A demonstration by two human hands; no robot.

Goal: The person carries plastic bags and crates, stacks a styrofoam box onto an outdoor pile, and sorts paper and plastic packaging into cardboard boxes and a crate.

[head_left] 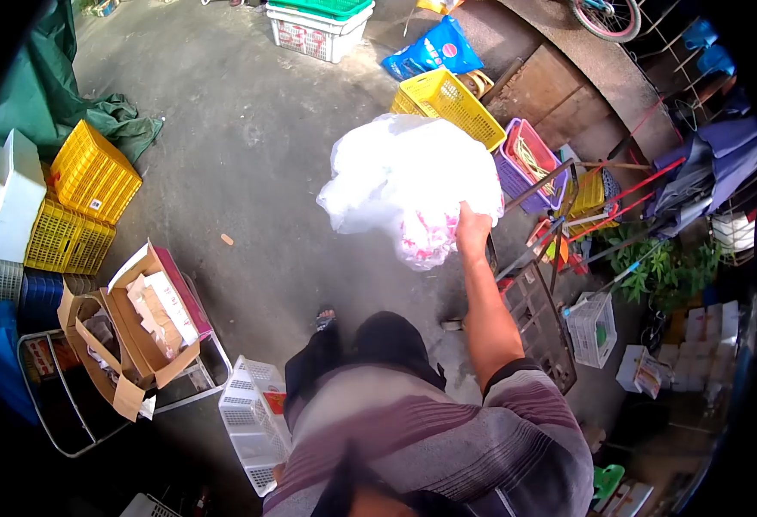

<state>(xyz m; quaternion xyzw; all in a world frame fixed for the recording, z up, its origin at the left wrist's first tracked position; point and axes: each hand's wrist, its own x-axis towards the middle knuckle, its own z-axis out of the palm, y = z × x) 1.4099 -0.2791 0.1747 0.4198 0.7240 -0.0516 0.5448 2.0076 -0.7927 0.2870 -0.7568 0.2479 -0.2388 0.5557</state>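
My right hand [471, 231] is stretched out in front of me, closed on a large, bright white translucent plastic bag [404, 172]. Pink and red printing or contents show at the bag's lower part. At my left side, a small patch of my left hand [279, 472] shows against the edge of a white perforated plastic basket [254, 414]; its fingers are hidden, so its grip cannot be made out. Something red and white lies within that basket.
Left: a metal-framed cart [77, 452] bears open cardboard boxes [124, 327], near stacked yellow crates [94, 177]. Ahead: a white crate [331, 39] and a blue bag [439, 52]. Right: a yellow basket [452, 108], a purple basket [521, 185] and a dark metal frame [538, 319].
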